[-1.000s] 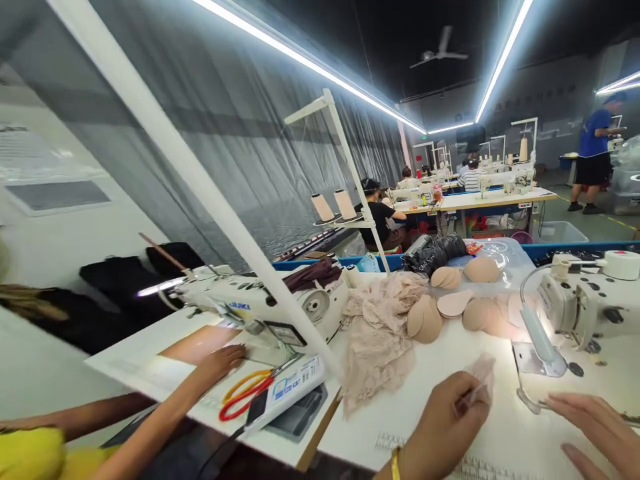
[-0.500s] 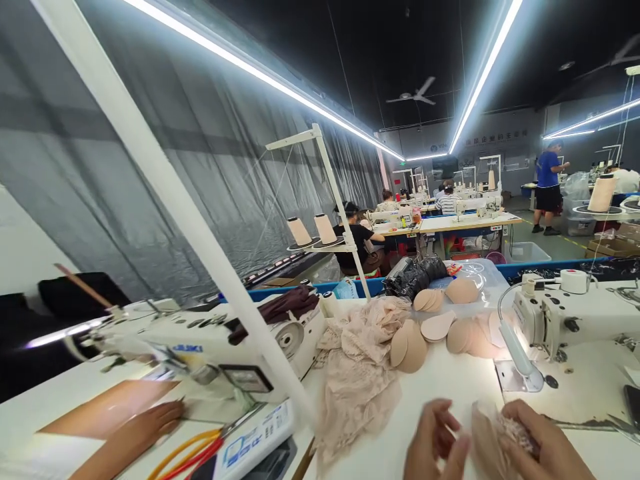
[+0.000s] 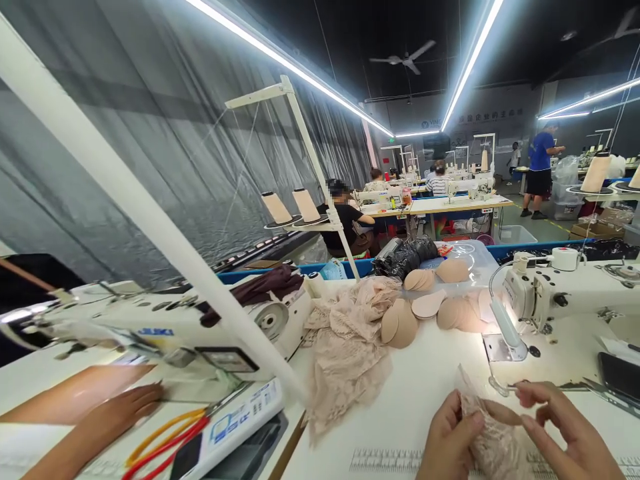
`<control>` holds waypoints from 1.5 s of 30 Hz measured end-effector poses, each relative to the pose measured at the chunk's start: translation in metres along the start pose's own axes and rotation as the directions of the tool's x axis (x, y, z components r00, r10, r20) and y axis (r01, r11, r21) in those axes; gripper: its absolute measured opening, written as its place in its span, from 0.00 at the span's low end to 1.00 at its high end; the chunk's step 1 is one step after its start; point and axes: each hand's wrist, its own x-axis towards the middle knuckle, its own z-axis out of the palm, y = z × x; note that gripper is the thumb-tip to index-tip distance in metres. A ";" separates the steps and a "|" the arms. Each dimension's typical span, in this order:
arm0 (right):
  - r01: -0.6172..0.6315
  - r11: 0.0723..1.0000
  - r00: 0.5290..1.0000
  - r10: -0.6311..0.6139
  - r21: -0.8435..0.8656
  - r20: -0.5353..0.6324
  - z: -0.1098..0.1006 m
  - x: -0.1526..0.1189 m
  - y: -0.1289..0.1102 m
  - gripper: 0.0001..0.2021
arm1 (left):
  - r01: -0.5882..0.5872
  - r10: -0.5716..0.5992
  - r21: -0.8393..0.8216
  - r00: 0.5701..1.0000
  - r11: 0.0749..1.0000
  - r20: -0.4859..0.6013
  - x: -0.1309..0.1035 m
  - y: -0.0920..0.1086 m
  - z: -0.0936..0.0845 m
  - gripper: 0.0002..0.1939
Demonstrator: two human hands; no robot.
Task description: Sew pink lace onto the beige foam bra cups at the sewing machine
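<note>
My left hand (image 3: 450,430) is closed, thumb over fingers, on a piece of pale beige lace fabric (image 3: 493,443) low in the head view. A smooth tan bra pad (image 3: 501,412) shows at the lace's upper edge. My right hand (image 3: 565,430) is on the other side with bent fingers, its thumb and a finger at the pad's right tip. The index finger is raised off it. Just behind is the sewing machine (image 3: 530,300) with its lit lamp. A heap of beige lace (image 3: 350,347) and several loose bra pads (image 3: 400,325) lie further left.
A white post (image 3: 125,180) slants across the left. Another person's hand (image 3: 125,407) rests by a second sewing machine (image 3: 165,333). A phone (image 3: 620,377) and scissors (image 3: 613,398) lie at right. A ruler strip (image 3: 385,460) runs along the table front.
My left hand has moved from beside the lace to gripping it. My right hand has shifted from the lace to the pad's right tip. The camera view has tilted and shifted slightly.
</note>
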 end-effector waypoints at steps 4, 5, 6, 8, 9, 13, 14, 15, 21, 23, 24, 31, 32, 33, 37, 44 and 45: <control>0.087 0.996 0.980 -0.086 0.006 0.177 0.004 0.009 -0.004 0.18 | 0.053 -0.056 -0.064 0.997 0.997 -0.050 -0.001 0.000 0.002 0.18; 0.039 0.998 0.969 -0.049 0.042 0.243 0.007 0.010 -0.006 0.15 | 0.074 -0.078 -0.063 0.995 0.995 -0.062 -0.002 0.001 0.002 0.16; -0.037 0.996 0.956 0.012 0.082 0.293 0.009 0.010 -0.009 0.15 | 0.090 -0.095 -0.062 0.993 0.994 -0.077 -0.002 0.002 0.003 0.15; -0.187 0.969 0.935 0.125 0.161 0.333 0.014 0.008 -0.013 0.20 | 0.095 -0.102 -0.068 0.988 0.993 -0.120 -0.004 0.004 0.005 0.15; -0.230 0.953 0.933 0.159 0.195 0.324 0.016 0.006 -0.014 0.23 | 0.081 -0.088 -0.055 0.985 0.995 -0.149 -0.004 0.006 0.006 0.16; -0.244 0.928 0.953 0.176 0.282 0.246 0.021 -0.003 -0.013 0.23 | -0.047 0.102 0.301 0.981 0.953 -0.168 -0.008 0.009 0.003 0.39; -0.250 0.922 0.954 0.183 0.294 0.236 0.021 -0.004 -0.013 0.22 | -0.077 0.143 0.420 0.981 0.904 -0.128 -0.008 0.009 0.002 0.37; -0.254 0.920 0.955 0.189 0.299 0.229 0.020 -0.006 -0.011 0.22 | -0.109 0.180 0.528 0.980 0.842 -0.084 -0.008 0.009 0.000 0.31; 0.100 0.972 0.988 -0.072 -0.214 0.135 -0.038 0.001 0.050 0.14 | -0.245 0.360 0.819 0.932 0.519 0.051 -0.003 0.011 0.000 0.11; 0.215 0.765 0.964 -0.267 -0.606 0.005 -0.075 0.003 0.096 0.20 | -0.251 0.372 0.834 0.926 0.491 0.059 -0.002 0.011 0.002 0.08; 0.212 0.616 0.952 -0.305 -0.759 0.018 -0.093 0.003 0.119 0.23 | -0.253 0.381 0.841 0.922 0.479 0.060 -0.001 0.010 0.003 0.06; 0.365 0.351 0.915 -0.308 -0.862 0.262 -0.137 -0.001 0.183 0.17 | -0.257 0.359 0.865 0.928 0.430 0.098 -0.001 0.006 0.007 0.08; 0.330 0.374 0.924 -0.313 -0.867 0.218 -0.134 0.002 0.178 0.17 | -0.260 0.354 0.871 0.929 0.417 0.108 0.000 0.006 0.007 0.08; 0.311 0.402 0.930 -0.315 -0.861 0.189 -0.130 0.005 0.172 0.17 | -0.268 0.355 0.878 0.927 0.395 0.123 0.001 0.006 0.007 0.08; 0.273 0.521 0.945 -0.304 -0.809 0.123 -0.114 0.014 0.147 0.18 | -0.342 0.370 0.890 0.902 0.300 0.222 0.005 0.005 0.006 0.05; -0.156 0.985 0.970 0.166 -0.070 0.180 -0.045 -0.004 0.048 0.17 | -0.408 0.346 0.871 0.886 0.273 0.307 0.011 0.003 0.007 0.03; -0.147 0.989 0.958 0.143 0.000 0.249 -0.034 -0.004 0.034 0.17 | -0.411 0.332 0.869 0.889 0.277 0.314 0.011 0.004 0.008 0.03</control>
